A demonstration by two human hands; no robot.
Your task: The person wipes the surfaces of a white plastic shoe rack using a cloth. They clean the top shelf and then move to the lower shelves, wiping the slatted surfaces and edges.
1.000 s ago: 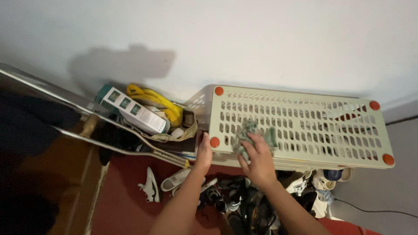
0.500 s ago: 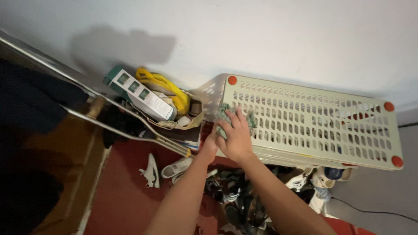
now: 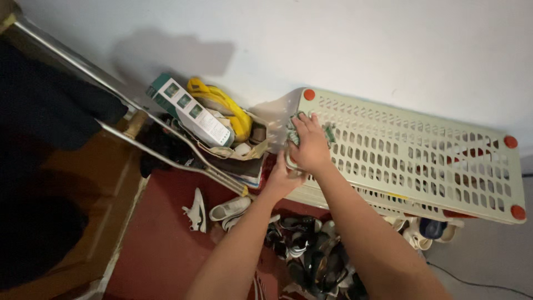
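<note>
Green patterned cloth (image 3: 328, 133) lies bunched, no clear long axis, at the left end of the slotted cream rack top (image 3: 422, 161), near the orange corner cap (image 3: 309, 94). Rack's long axis runs left to right along the white wall (image 3: 344, 44). Right hand (image 3: 310, 147): grip pressed flat on the cloth. Left hand (image 3: 282, 176) at the rack's near edge, largely hidden; grip state indeterminate. Red floor (image 3: 161, 239) below, with shoes (image 3: 311, 255) partly cut off.
</note>
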